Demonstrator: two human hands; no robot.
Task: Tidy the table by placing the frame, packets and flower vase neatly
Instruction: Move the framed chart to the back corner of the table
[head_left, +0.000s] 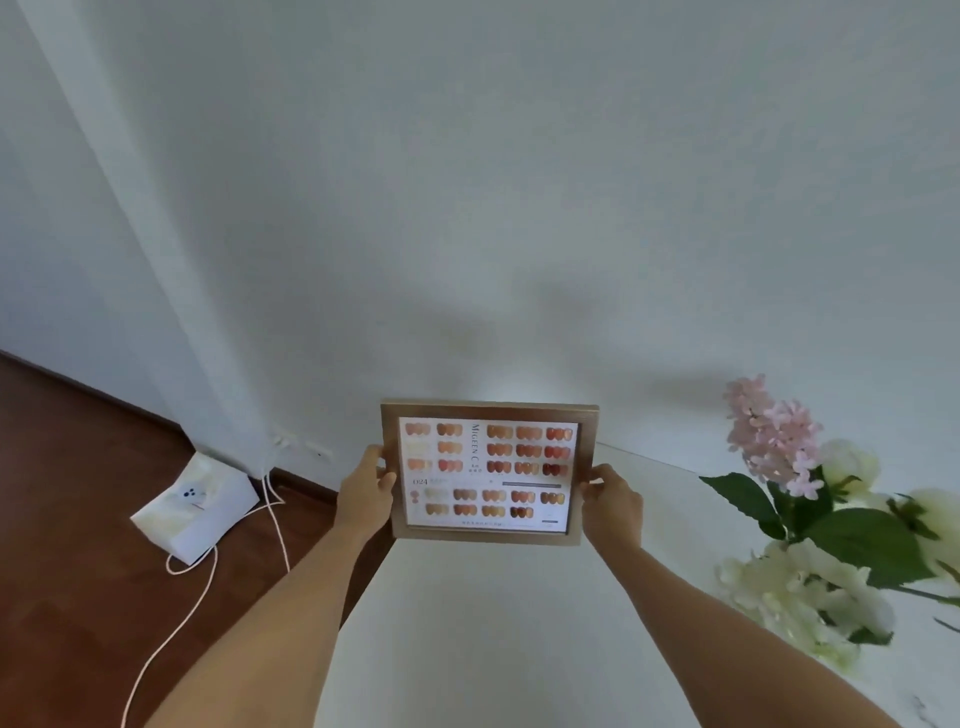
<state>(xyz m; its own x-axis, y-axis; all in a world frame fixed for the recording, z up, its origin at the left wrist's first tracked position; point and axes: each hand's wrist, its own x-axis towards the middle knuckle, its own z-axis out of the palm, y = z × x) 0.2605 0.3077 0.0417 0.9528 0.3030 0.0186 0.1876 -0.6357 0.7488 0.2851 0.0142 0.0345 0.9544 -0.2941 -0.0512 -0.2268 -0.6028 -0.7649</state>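
Note:
A wooden frame (488, 473) with a chart of nail-colour samples stands upright at the far end of the white table (493, 623), close to the wall. My left hand (366, 499) grips its left edge and my right hand (610, 501) grips its right edge. Whether the bottom edge rests on the table I cannot tell. A bunch of pink and white flowers (810, 519) with green leaves fills the right side; its vase is hidden. No packets are in view.
The white wall (519, 234) rises right behind the frame. Left of the table lies brown wooden floor (78, 519) with a white paper bag (195, 506) and a pale cable (197, 587) running from a wall socket.

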